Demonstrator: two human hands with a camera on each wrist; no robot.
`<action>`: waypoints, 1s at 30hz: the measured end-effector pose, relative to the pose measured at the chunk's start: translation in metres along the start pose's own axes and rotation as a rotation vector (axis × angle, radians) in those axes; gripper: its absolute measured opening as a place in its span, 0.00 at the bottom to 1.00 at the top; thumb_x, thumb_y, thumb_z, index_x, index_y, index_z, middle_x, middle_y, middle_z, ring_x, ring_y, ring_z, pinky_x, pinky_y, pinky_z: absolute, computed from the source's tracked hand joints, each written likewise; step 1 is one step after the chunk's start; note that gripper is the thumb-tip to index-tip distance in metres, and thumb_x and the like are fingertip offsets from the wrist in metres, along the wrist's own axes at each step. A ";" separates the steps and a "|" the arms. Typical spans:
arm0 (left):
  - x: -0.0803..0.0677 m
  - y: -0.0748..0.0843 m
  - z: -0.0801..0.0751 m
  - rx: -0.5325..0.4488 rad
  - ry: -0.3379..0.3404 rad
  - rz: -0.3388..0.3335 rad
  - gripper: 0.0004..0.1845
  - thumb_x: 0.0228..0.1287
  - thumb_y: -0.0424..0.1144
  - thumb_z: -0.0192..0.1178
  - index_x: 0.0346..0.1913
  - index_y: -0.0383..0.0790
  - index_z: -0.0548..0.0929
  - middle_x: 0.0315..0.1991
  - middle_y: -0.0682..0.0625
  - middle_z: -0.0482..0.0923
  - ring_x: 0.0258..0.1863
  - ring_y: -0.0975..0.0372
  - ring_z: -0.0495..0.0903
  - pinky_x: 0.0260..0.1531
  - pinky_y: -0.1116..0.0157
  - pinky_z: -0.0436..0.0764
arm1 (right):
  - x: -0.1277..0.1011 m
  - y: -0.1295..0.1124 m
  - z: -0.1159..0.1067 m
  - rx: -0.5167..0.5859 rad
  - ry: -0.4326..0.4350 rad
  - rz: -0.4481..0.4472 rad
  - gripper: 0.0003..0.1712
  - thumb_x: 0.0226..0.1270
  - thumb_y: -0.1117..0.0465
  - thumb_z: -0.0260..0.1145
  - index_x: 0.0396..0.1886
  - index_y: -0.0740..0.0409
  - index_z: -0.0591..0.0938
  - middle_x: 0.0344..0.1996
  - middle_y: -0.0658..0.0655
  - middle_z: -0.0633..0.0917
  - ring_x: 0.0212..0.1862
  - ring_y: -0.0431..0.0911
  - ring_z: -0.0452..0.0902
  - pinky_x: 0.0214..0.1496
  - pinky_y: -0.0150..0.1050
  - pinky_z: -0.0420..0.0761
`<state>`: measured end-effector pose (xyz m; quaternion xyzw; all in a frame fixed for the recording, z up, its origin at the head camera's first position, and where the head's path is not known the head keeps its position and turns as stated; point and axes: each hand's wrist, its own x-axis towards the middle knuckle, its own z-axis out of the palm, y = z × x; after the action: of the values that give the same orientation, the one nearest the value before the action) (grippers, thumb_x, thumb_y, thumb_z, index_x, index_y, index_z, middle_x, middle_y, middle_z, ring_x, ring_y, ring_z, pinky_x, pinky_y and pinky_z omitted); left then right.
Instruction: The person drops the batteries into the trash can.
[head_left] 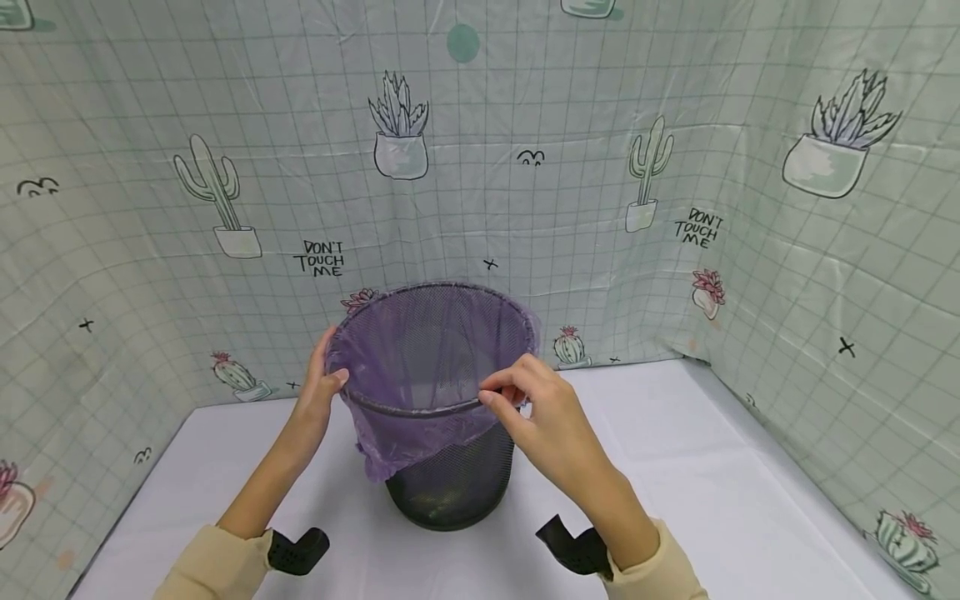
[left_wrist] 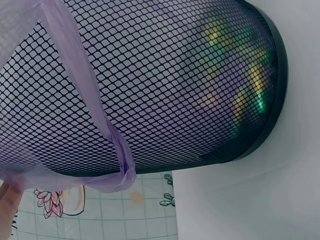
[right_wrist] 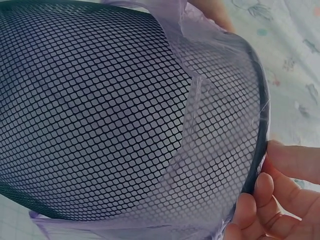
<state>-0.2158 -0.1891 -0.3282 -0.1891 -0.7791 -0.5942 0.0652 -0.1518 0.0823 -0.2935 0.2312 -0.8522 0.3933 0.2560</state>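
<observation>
A black mesh wastebasket (head_left: pixel 453 479) stands upright, lined with a thin purple trash bag (head_left: pixel 420 437) whose edge is folded over the rim and hangs down outside. My left hand (head_left: pixel 318 379) grips the basket's left side, thumb over the rim and fingers outside. At the front right of the rim, my right hand (head_left: pixel 543 408) pinches the bag's edge between thumb and fingers. In the right wrist view, that hand's thumb and curled fingers (right_wrist: pixel 264 187) meet at the bag-covered rim. Blurred gold and green shiny contents (left_wrist: pixel 235 75) show through the mesh near the bottom.
A white cloth covers the table (head_left: pixel 652 483) under the basket. Behind it and at both sides hang pale green gridded sheets (head_left: pixel 480 208) printed with cacti. Black wrist mounts (head_left: pixel 298 552) sit near both sleeves.
</observation>
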 end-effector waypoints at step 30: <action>-0.007 -0.009 0.004 -0.384 -0.014 -0.048 0.34 0.71 0.55 0.29 0.74 0.52 0.31 0.75 0.50 0.26 0.74 0.54 0.29 0.70 0.50 0.31 | -0.043 0.035 -0.009 -0.044 0.043 -0.127 0.11 0.58 0.67 0.65 0.40 0.53 0.81 0.44 0.46 0.79 0.49 0.39 0.69 0.39 0.32 0.72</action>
<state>-0.2126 -0.1890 -0.3400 -0.1838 -0.6562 -0.7319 0.0083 -0.1377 0.1182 -0.3339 0.2709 -0.8385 0.3624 0.3036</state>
